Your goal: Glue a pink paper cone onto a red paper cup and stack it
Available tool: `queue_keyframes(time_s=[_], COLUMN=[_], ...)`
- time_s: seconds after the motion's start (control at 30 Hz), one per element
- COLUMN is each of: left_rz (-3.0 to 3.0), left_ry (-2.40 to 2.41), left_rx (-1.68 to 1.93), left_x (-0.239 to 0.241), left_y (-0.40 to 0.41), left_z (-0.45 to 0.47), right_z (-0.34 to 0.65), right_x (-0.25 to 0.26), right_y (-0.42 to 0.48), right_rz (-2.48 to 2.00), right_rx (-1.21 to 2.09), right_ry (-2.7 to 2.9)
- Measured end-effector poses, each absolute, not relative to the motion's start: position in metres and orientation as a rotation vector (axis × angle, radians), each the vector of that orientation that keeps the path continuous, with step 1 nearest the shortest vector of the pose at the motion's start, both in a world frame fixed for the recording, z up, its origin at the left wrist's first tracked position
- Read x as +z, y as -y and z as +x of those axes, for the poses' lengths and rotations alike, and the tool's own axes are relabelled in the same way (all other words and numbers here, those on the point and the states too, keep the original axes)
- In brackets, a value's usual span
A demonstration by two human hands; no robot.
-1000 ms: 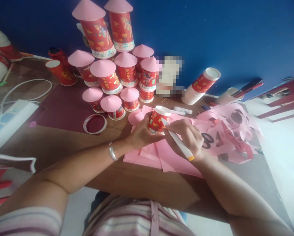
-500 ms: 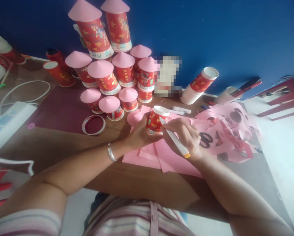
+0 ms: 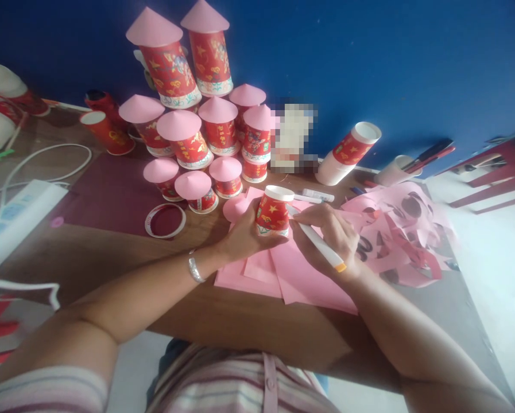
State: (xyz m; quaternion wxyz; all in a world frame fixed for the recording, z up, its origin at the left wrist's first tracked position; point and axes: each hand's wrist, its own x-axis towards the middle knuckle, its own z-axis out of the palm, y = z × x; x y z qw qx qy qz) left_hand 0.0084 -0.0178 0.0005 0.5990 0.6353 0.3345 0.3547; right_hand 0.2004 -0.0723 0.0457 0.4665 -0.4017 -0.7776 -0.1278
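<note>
My left hand (image 3: 242, 232) is closed around a small red paper cup (image 3: 274, 211), holding it upside down over pink paper sheets (image 3: 291, 275) on the wooden table (image 3: 248, 321). My right hand (image 3: 330, 235) grips a white glue stick with an orange end (image 3: 320, 244), its tip touching the cup's side near the white rim. A pink paper cone (image 3: 235, 207) lies just behind my left hand.
Red cups with pink cone lids (image 3: 197, 132) are stacked behind, against a blue wall. A cut cup ring (image 3: 165, 219) lies left. Pink paper scraps and scissors (image 3: 395, 235) pile at the right. A white power strip (image 3: 18, 218) and cable sit far left. Stacked cups (image 3: 347, 152) lie tilted.
The cup has turned more upright in my left hand and shifted slightly right. My right hand with the glue stick moved a little right along the cup.
</note>
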Motion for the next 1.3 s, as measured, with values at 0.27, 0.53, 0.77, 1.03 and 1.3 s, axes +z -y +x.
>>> queue_keyframes(time_s=[0.27,0.53,0.77,1.03,1.3], left_rz=[1.392,1.328,1.287,1.214,1.237], left_ry=[-0.728,-0.661,-0.66,-0.649,-0.643], left_rx=[0.788,0.752,0.708,0.678,0.698], left_x=[-0.008,-0.0077,-0.0076,-0.0006,0.0], left_y=[0.013,0.0107,0.0096,0.0107,0.0105], left_z=[0.005,0.0035,0.0023,0.0035,0.0031], right_z=[0.1984,0.1998,0.2007,0.2022,0.2028], right_x=[0.0487,0.0489,0.0503,0.0533,0.0556], right_y=[0.0707,0.0707,0.0704,0.0698,0.071], right_rz=[-1.042,-1.039,-1.064,-1.066,-1.111], right_rx=[-0.274,-0.24,-0.231,-0.213,-0.059], right_ry=[1.834,1.829,1.822,1.828,1.763])
